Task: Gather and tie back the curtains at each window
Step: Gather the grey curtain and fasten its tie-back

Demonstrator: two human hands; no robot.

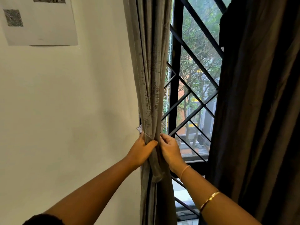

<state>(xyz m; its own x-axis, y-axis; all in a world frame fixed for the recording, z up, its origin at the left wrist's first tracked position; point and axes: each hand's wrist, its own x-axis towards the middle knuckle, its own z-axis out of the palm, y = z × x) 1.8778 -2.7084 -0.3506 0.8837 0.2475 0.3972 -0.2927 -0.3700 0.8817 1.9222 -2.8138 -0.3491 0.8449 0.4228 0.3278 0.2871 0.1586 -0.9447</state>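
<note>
Two hands, left hand point(142, 150), right hand point(170, 148), gripping gathered grey curtain point(151, 78)

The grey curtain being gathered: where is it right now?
In the head view the grey curtain hangs bunched near the centre, between the white wall and the barred window, held low down by the left hand and right hand.

You wear a thin peach-pink elastic band point(185, 171) on the wrist behind your right hand point(170, 150). A slim gold metal bangle point(209, 200) sits higher up that arm. A dark fabric short sleeve point(43, 219) edges your other arm.
</note>
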